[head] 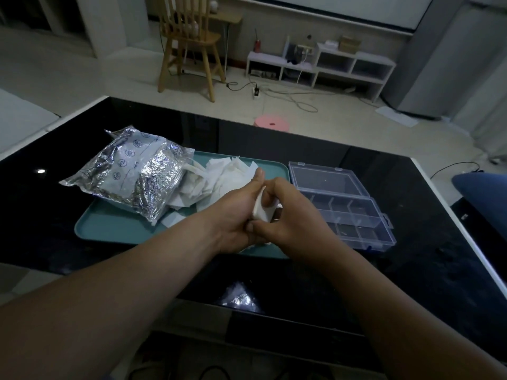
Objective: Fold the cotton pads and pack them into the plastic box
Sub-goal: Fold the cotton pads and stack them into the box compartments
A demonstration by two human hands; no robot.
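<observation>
White cotton pad (pixel 261 211) pinched between your hands
Your left hand (pixel 236 215) and right hand (pixel 290 215) curl their fingers round it, over the teal rectangular tray (pixel 109 229)

You're seeing a dim, bluish picture; the glossy black table (pixel 411 256) shows small glare spots, and the wide lens bends the edges.
</observation>
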